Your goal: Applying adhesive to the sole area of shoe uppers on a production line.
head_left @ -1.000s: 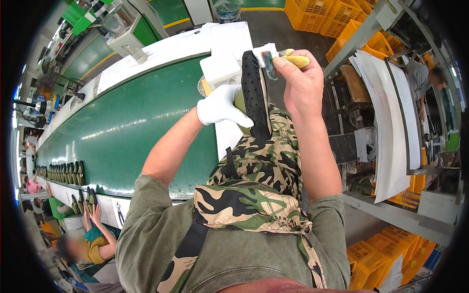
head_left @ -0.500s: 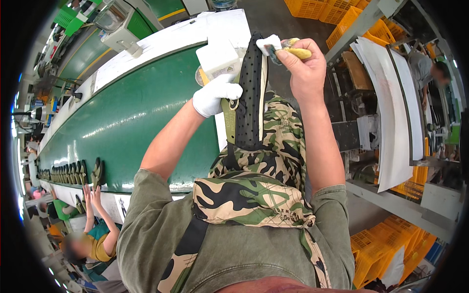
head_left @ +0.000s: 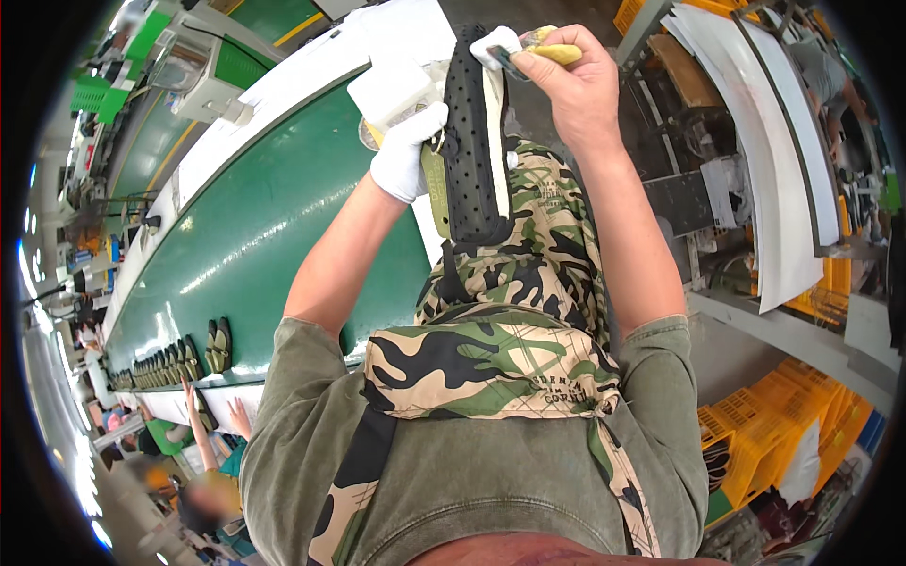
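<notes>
My left hand [head_left: 406,156], in a white glove, grips a shoe [head_left: 470,141] by its olive-green strap side. The shoe's black, dotted sole shows, and a cream band runs along its right edge. My bare right hand [head_left: 583,94] is closed on a yellow-handled wad [head_left: 561,54] with a dark part near my thumb. Its white, cloth-like tip [head_left: 494,45] touches the far end of the shoe by the cream band. The exact kind of this wad is hard to make out. A white box-like container [head_left: 394,90] stands just left of the shoe, beyond my gloved hand.
A green-topped bench [head_left: 255,226] stretches left, with a row of olive shoes [head_left: 170,363] along its near edge. A co-worker's raised hands [head_left: 198,415] are beside that row. Large white sheets [head_left: 755,141] on a rack stand right; orange crates [head_left: 774,424] are lower right.
The view has shifted, so the bench and rack sit differently. Both hands stay on the shoe and the wad, and the white tip remains at the shoe's far end.
</notes>
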`<state>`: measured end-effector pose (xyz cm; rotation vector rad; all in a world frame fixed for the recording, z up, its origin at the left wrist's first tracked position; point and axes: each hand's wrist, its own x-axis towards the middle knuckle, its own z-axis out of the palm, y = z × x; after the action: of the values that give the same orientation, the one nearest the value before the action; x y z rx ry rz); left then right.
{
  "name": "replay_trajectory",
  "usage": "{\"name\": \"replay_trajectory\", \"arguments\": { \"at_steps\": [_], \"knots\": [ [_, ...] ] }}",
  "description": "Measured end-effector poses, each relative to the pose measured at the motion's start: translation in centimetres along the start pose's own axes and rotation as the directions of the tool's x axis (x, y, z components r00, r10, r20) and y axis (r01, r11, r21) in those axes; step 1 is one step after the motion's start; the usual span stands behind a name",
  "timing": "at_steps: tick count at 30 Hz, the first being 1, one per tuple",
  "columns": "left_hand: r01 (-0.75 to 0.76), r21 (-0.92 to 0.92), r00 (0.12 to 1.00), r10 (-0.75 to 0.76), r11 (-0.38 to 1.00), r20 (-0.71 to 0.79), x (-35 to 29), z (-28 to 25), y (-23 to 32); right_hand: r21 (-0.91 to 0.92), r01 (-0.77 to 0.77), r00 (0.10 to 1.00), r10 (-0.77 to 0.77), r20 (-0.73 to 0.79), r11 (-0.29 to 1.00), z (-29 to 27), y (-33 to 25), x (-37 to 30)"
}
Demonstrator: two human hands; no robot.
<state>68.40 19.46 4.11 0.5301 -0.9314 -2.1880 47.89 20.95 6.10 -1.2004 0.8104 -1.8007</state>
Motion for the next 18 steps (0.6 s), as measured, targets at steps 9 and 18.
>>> {"name": "replay_trajectory", "arguments": {
  "at_steps": [9, 18],
  "knots": [
    [0.068, 0.054, 0.990, -0.061, 0.996, -0.126, 2.6, 1.1, -2.2, -0.064, -0.107, 0.944, 0.122, 0.306, 0.992, -4.7, -3.4, -6.1],
    [0.196, 0.074, 0.980, -0.193, 0.978, -0.047, 8.3, 3.2, -5.2, 0.040, -0.103, 0.953, 0.087, 0.290, 0.994, -11.6, -3.8, -7.7]
  ]
}}
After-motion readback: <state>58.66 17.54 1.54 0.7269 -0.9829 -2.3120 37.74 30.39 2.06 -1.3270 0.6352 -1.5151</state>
